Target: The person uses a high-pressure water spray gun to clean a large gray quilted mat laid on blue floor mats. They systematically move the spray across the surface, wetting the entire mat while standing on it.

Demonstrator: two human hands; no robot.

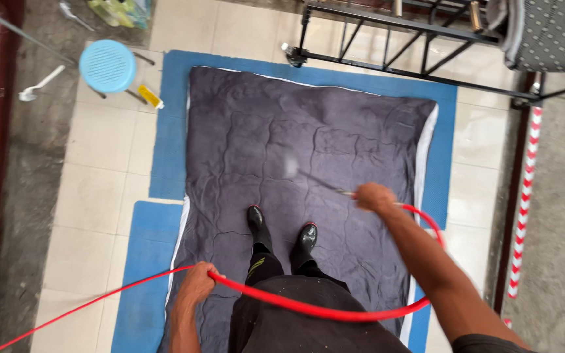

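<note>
Underfoot, I see a dark grey quilted blanket spread flat over a blue mat, my black boots planted on its near half. My right hand, at two o'clock from the boots, is clenched round a thin spray wand whose tip points toward eleven o'clock. My left hand, at seven o'clock, is closed round the red hose, which loops across my front to the wand. At eleven o'clock stands a light blue stool.

Tiled floor — blue mat, blue stool
</note>
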